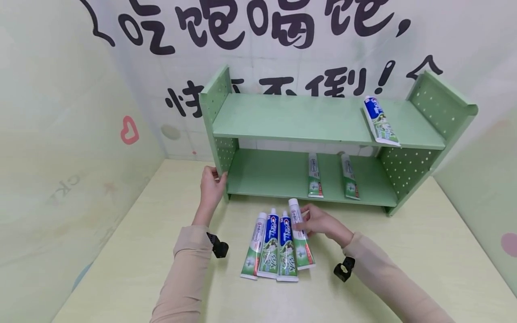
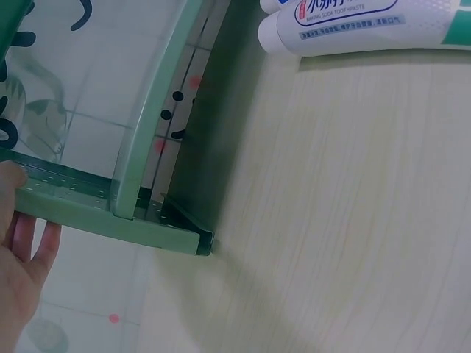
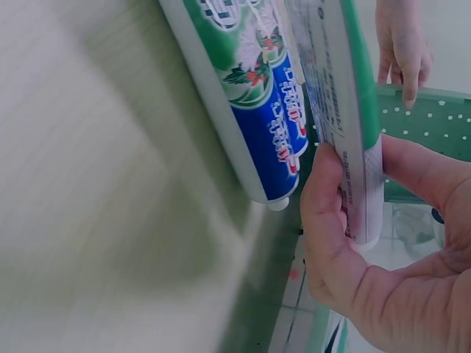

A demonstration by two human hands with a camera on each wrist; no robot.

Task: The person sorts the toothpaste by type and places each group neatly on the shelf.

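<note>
Sleeves [image 1: 181, 278] foremost; tube [image 1: 302, 244] in right hand [image 1: 323, 222]; left hand [image 1: 212, 186] on shelf [image 1: 282, 115]

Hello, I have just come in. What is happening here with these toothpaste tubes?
A person's right hand holds a white-and-green toothpaste tube, while the left hand grips the left side panel of a green two-tier rack. On the table lie another white-and-green tube and two blue-and-green ones. The rack's upper shelf bears one blue-and-green tube; the lower shelf bears two white-and-green ones.
</note>
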